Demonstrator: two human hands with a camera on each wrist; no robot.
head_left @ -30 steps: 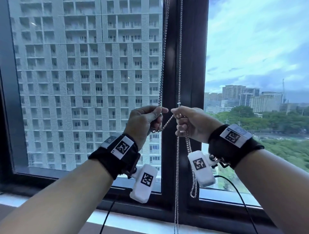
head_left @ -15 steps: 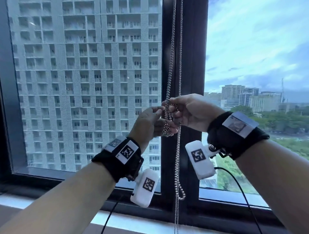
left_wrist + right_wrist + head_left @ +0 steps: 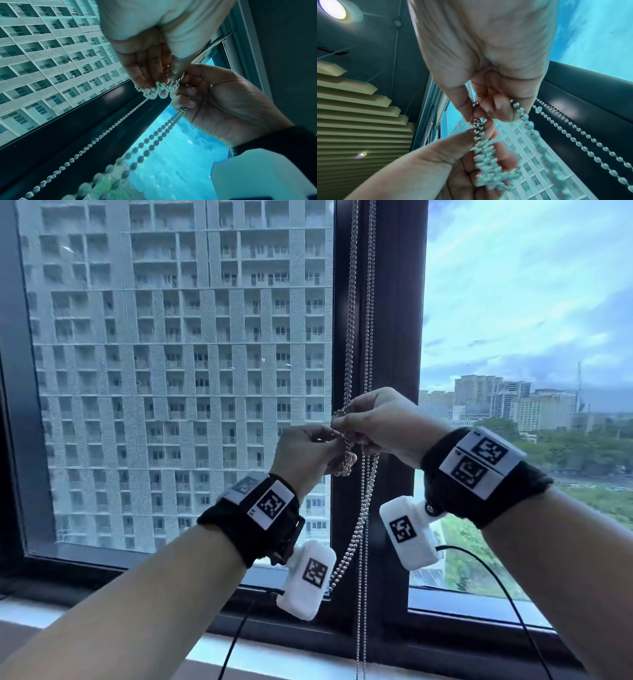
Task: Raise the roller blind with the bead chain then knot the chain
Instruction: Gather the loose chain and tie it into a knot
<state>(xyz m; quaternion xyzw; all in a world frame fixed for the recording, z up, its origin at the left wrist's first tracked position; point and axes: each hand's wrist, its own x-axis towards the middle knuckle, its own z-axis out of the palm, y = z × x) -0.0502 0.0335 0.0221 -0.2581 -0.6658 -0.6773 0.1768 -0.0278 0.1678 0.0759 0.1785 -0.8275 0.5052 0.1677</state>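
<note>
The silver bead chain (image 3: pixel 368 337) hangs in front of the dark window mullion (image 3: pixel 394 302). At chest height both hands meet on it. My left hand (image 3: pixel 337 441) holds a gathered bunch of chain loops (image 3: pixel 154 92) in its curled fingers. My right hand (image 3: pixel 344 422), just above and to the right, pinches the strands where they cross (image 3: pixel 478 120). Below the hands a doubled length of chain (image 3: pixel 356 529) dangles. Another strand (image 3: pixel 361 628) runs straight down past the sill. The blind itself is out of the head view.
The windowpane (image 3: pixel 171 371) on the left faces a tall apartment block; the right pane (image 3: pixel 513 302) shows sky and city. A pale sill (image 3: pixel 291 669) runs along the bottom. Camera cables (image 3: pixel 507 594) hang from both wrists. Slatted ceiling panels (image 3: pixel 351 121) show indoors.
The hands, apart with chain stretched between them a second ago, have come together. The right hand rose above the left, and chain is now bunched in the left fingers.
</note>
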